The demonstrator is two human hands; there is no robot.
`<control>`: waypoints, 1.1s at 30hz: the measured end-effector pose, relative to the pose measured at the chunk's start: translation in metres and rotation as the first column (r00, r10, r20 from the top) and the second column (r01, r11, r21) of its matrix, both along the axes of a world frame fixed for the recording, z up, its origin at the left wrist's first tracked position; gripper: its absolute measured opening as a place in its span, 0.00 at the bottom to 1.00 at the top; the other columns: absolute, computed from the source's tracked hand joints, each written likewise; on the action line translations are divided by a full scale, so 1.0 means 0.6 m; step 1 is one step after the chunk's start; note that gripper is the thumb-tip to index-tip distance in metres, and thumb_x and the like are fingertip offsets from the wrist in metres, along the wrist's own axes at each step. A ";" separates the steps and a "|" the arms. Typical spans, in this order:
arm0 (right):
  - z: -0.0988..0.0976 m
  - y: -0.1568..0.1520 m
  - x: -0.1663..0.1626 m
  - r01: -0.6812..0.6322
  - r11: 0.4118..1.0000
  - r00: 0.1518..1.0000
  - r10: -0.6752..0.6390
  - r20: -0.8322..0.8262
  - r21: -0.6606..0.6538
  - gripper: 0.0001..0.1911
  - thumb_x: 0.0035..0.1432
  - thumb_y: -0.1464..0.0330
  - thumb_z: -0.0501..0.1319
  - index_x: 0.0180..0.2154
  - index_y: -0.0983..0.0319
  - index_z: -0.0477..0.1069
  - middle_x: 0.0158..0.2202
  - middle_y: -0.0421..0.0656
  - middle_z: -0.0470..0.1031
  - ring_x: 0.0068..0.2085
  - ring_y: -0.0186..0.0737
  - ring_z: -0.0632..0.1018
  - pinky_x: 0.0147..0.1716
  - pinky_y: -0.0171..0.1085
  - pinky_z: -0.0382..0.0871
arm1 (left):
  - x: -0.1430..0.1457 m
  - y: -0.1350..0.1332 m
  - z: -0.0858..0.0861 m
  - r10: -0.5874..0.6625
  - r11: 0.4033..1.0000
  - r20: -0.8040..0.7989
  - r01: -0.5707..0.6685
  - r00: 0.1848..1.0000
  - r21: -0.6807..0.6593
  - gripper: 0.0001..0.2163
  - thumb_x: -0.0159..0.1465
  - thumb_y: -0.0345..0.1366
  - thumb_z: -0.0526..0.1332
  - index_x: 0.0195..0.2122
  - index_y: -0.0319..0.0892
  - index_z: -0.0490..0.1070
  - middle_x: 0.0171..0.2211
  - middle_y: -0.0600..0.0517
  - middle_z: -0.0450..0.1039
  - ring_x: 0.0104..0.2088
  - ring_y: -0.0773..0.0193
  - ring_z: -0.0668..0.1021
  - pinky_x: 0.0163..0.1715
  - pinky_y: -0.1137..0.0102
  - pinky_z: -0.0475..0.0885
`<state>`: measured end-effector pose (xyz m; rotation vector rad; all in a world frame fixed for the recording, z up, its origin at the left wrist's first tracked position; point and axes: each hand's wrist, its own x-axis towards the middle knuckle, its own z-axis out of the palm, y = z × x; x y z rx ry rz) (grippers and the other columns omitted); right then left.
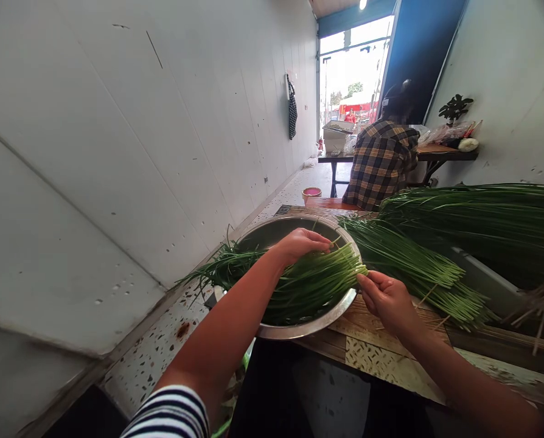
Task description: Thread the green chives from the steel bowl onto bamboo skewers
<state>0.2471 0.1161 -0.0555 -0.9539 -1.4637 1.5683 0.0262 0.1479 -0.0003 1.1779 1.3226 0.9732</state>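
A bundle of long green chives (315, 283) lies in a wide metal bowl (294, 331), its pale cut ends pointing right over the rim and its leafy tips hanging over the left side. My left hand (302, 243) is above the bundle, its fingers pinched together; a thin pale stalk shows at the fingertips, but what they grip is unclear. At the cut ends, my right hand (386, 298) pinches the chives between thumb and fingers. Another pile of chives (418, 258) rests on the table just right of the bowl.
A wood-patterned table (390, 359) carries the bowl. Far right, a larger heap of chives (482, 210) lies above a pale container edge (486, 267). Ahead, a person in a checked shirt (384, 161) sits facing away at another table. A white wall (139, 152) runs along the left.
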 end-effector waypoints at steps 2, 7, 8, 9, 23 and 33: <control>0.001 -0.001 0.000 0.000 1.000 1.000 0.000 0.003 -0.001 0.23 0.50 0.50 0.63 0.24 0.62 0.63 0.16 0.31 0.49 0.17 0.24 0.51 0.15 0.29 0.40 | 0.000 0.001 -0.002 -0.006 1.000 0.015 0.006 1.000 -0.002 0.09 0.48 0.32 0.70 0.31 0.36 0.79 0.28 0.47 0.78 0.30 0.67 0.76 0.39 0.68 0.71; 0.001 -0.001 0.000 -0.001 1.000 1.000 0.001 0.005 0.009 0.23 0.50 0.50 0.63 0.24 0.63 0.63 0.16 0.31 0.49 0.18 0.24 0.51 0.16 0.29 0.40 | -0.001 0.000 -0.003 -0.011 1.000 0.043 0.012 0.999 -0.018 0.11 0.47 0.32 0.70 0.33 0.37 0.79 0.29 0.47 0.78 0.30 0.66 0.77 0.37 0.68 0.72; 0.001 -0.001 0.000 -0.003 1.000 1.000 0.003 0.002 0.007 0.23 0.50 0.50 0.63 0.24 0.63 0.64 0.17 0.31 0.49 0.18 0.24 0.51 0.16 0.29 0.40 | -0.002 0.000 -0.003 -0.013 1.000 0.049 0.014 0.999 -0.023 0.11 0.47 0.32 0.70 0.33 0.37 0.79 0.29 0.47 0.78 0.30 0.66 0.76 0.37 0.68 0.72; 0.000 0.000 0.000 -0.003 1.000 1.000 0.003 -0.003 0.003 0.22 0.50 0.50 0.63 0.25 0.63 0.64 0.17 0.31 0.50 0.18 0.24 0.51 0.16 0.29 0.40 | -0.002 0.000 -0.004 -0.013 1.000 0.054 0.014 0.998 -0.026 0.12 0.47 0.33 0.70 0.33 0.36 0.79 0.29 0.46 0.78 0.29 0.66 0.76 0.36 0.67 0.72; -0.001 -0.001 0.001 -0.008 1.000 1.000 0.008 0.000 -0.012 0.23 0.50 0.49 0.63 0.24 0.62 0.63 0.16 0.31 0.50 0.17 0.24 0.50 0.15 0.29 0.40 | 0.000 -0.002 0.001 -0.018 1.000 0.071 0.020 0.997 -0.019 0.10 0.47 0.30 0.69 0.32 0.36 0.79 0.28 0.47 0.77 0.29 0.67 0.76 0.37 0.69 0.71; 0.002 -0.001 0.000 -0.005 1.000 1.000 0.005 -0.002 -0.017 0.23 0.49 0.49 0.63 0.23 0.62 0.63 0.15 0.30 0.49 0.17 0.24 0.50 0.15 0.29 0.40 | -0.001 0.002 -0.005 -0.049 0.999 0.004 0.049 0.999 0.012 0.09 0.48 0.31 0.69 0.32 0.38 0.80 0.29 0.48 0.78 0.28 0.70 0.74 0.34 0.71 0.70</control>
